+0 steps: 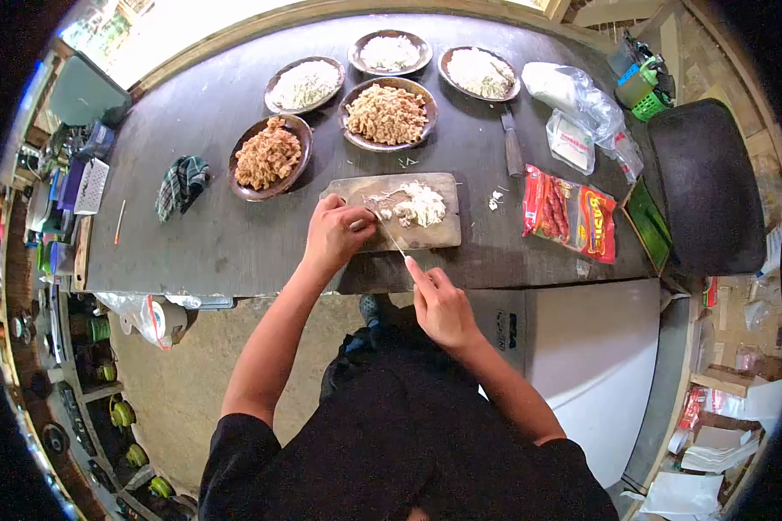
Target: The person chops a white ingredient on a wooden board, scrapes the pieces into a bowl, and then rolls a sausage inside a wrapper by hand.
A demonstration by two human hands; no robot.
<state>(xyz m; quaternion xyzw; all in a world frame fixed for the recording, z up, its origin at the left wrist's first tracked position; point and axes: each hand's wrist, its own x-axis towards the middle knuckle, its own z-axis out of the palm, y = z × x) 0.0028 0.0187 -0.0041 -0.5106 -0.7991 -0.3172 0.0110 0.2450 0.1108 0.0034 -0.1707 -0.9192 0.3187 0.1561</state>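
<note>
Clutching the knife (394,239), my right hand (443,311) slants it over the board (447,233) toward my curled left hand (333,229), grasp unclear.

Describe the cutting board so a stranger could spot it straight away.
On the large dark table, look towards the near edge, by the person's left hand. There lies the wooden cutting board, rectangular and bearing white shreds, unlike the round brown bowls beyond it.

The right hand (443,311) hides most of the handle of the knife (394,240); whatever the left hand (339,229) touches (fingers curled) is unclear.
</note>
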